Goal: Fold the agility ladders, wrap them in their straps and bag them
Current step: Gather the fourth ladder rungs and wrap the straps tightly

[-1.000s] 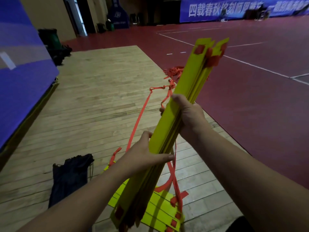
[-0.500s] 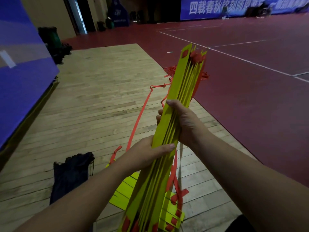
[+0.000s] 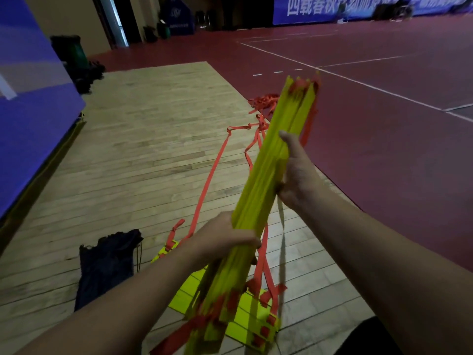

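I hold a bundle of yellow ladder rungs (image 3: 266, 175) slanting up and away from me. My left hand (image 3: 225, 239) grips its lower part, fingers wrapped round it. My right hand (image 3: 297, 172) grips the bundle higher up from the right side, thumb along the rungs. Orange straps (image 3: 207, 185) hang from the bundle and trail off across the wooden floor to a tangle (image 3: 263, 101) farther away. A second folded stack of yellow rungs (image 3: 248, 313) lies on the floor below my hands. A dark drawstring bag (image 3: 105, 267) lies flat on the floor to the left.
Pale wooden floor (image 3: 143, 149) runs ahead, meeting red court flooring (image 3: 384, 139) with white lines on the right. A blue padded wall (image 3: 30, 98) stands on the left. A green bin and dark gear (image 3: 74, 60) sit at the far left. A blue banner lines the far wall.
The bundle has drawn together and tilted a little lower. My right hand has shifted from over the rungs to their right side; my left hand has wrapped tighter round the lower part.
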### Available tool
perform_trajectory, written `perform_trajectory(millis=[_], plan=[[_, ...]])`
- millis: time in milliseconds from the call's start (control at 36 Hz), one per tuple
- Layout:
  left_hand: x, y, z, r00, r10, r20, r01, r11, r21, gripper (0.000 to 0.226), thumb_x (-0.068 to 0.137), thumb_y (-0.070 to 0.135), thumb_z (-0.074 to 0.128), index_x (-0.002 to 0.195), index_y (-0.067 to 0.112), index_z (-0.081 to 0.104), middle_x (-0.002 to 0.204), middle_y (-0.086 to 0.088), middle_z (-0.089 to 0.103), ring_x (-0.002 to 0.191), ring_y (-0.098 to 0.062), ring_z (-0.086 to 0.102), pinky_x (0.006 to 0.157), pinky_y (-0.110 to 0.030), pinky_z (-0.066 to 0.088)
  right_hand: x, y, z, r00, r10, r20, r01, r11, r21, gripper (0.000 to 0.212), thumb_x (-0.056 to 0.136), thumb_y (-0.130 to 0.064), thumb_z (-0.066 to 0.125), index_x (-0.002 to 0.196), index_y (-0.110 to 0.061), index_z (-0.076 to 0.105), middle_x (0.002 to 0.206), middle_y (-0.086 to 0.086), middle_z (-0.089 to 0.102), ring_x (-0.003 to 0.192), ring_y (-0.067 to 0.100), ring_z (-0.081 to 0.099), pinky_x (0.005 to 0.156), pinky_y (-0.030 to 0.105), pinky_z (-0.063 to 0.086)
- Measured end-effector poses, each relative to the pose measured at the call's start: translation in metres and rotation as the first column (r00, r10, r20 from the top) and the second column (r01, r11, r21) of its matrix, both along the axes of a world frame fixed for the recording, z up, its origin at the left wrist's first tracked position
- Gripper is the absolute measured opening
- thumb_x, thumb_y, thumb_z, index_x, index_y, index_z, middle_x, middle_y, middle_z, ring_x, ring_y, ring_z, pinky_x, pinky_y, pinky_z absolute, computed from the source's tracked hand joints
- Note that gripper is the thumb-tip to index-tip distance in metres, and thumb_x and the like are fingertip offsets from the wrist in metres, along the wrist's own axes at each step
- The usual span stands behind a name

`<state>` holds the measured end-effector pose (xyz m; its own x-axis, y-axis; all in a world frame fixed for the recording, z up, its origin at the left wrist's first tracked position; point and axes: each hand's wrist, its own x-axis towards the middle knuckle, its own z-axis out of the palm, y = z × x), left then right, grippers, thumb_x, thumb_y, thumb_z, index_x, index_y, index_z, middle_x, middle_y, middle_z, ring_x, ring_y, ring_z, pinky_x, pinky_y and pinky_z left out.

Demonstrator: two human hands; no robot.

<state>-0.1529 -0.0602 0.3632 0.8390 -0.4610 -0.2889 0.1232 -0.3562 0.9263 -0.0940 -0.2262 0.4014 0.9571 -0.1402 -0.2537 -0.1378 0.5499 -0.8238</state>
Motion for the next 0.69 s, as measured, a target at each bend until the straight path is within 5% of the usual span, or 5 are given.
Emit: perform_trajectory(millis=[111, 278, 472, 583, 694], plan=[[0.008, 0.014, 0.003, 0.967, -0.135, -0.216, 0.067, 0.953, -0.295, 0.063, 0.067, 0.016, 0.072, 0.123, -0.005, 0.051, 0.091, -0.021, 0.067, 0.077, -0.035, 0.068, 0.069, -0.040, 0.057, -0.002, -0.008, 0.004, 0.978, 0.192, 0.082, -0.205, 0.956, 0.208, 0.060, 0.086, -0.045, 0.066, 0.133, -0.007, 0.063, 0.132, 0.020, 0.065, 0.120, 0.036, 0.064, 0.104, 0.054, 0.049], [0.006, 0.014, -0.003, 0.915, -0.292, -0.278, 0.168, 0.903, -0.395, 0.056, 0.076, 0.012, 0.067, 0.128, -0.001, 0.052, 0.103, -0.018, 0.070, 0.090, -0.034, 0.070, 0.079, -0.041, 0.058, -0.006, 0.006, 0.004, 0.946, 0.291, 0.143, -0.324, 0.867, 0.379, 0.034, 0.088, -0.033, 0.063, 0.103, -0.003, 0.060, 0.090, 0.017, 0.069, 0.077, 0.031, 0.070, 0.077, 0.039, 0.060], [0.024, 0.010, -0.004, 0.980, -0.097, -0.175, 0.073, 0.988, -0.138, 0.066, 0.082, 0.064, 0.064, 0.118, 0.008, 0.062, 0.110, -0.013, 0.068, 0.098, -0.026, 0.065, 0.086, -0.037, 0.054, -0.006, 0.007, -0.005, 0.918, 0.397, 0.015, -0.396, 0.918, -0.038, 0.014, 0.094, -0.021, 0.064, 0.092, -0.009, 0.058, 0.073, 0.010, 0.057, 0.059, 0.021, 0.058, 0.058, 0.030, 0.055], [0.052, 0.022, 0.014, 0.925, 0.379, -0.037, -0.370, 0.872, -0.320, 0.063, 0.075, 0.058, 0.056, 0.113, 0.008, 0.058, 0.111, -0.014, 0.070, 0.101, -0.025, 0.069, 0.084, -0.036, 0.053, -0.009, 0.012, -0.021, 0.919, 0.389, -0.058, -0.381, 0.843, -0.381, 0.025, 0.088, -0.016, 0.075, 0.096, 0.004, 0.063, 0.074, 0.017, 0.063, 0.058, 0.027, 0.063, 0.057, 0.035, 0.057], [0.065, 0.033, 0.024, 0.877, 0.480, -0.013, -0.434, 0.781, -0.449, 0.070, 0.071, 0.059, 0.071, 0.119, 0.011, 0.056, 0.117, -0.012, 0.070, 0.108, -0.026, 0.069, 0.097, -0.044, 0.053, -0.013, 0.030, -0.042, 0.916, 0.393, -0.081, -0.354, 0.696, -0.625, 0.025, 0.086, -0.014, 0.079, 0.097, 0.003, 0.064, 0.071, 0.015, 0.063, 0.058, 0.026, 0.062, 0.055, 0.034, 0.055]])
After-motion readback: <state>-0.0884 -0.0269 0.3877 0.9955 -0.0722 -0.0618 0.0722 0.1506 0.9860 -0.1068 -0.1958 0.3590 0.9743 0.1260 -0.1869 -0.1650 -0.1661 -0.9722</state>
